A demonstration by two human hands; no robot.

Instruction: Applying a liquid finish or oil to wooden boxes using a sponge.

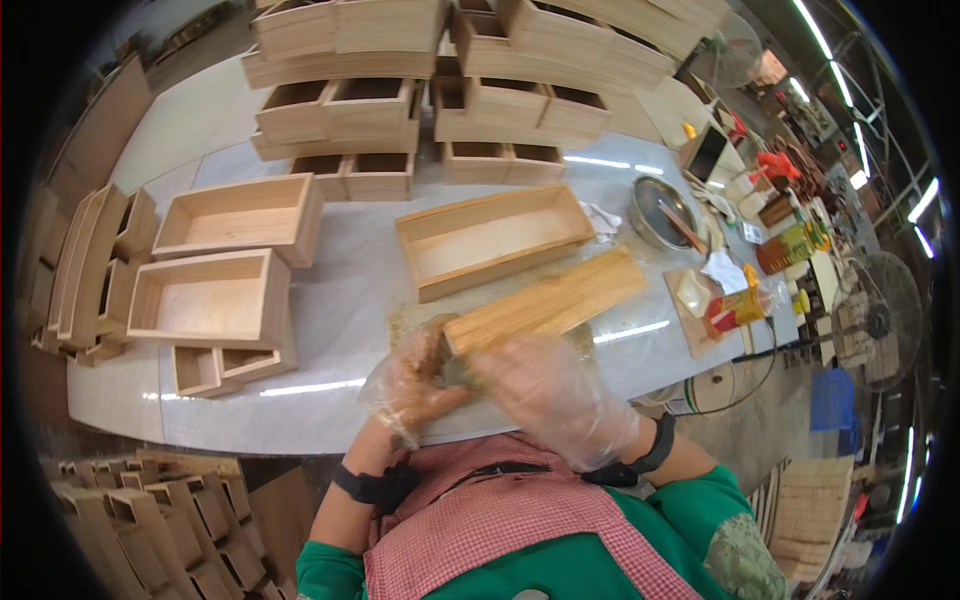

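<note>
Both hands wear clear plastic gloves. My left hand (418, 378) grips the left end of a narrow wooden box (550, 300), its fingers bent around the edge. The box's long upper face looks yellowish and darker than most of the bare wood around it. My right hand (545, 385) is at the near side of that box, smeared by motion. Its fingers are hidden, so I cannot make out whether it holds anything. Just beyond lies an open wooden tray (425, 288) with an amber-toned rim and a pale bottom.
Pale stacked boxes (205, 252) stand at the left, and tall drawer stacks (370, 110) at the back. To the right are a metal bowl (660, 212) with a brush-like tool across it, white cloths (722, 270), a plastic bottle (740, 308) and a fan (875, 318).
</note>
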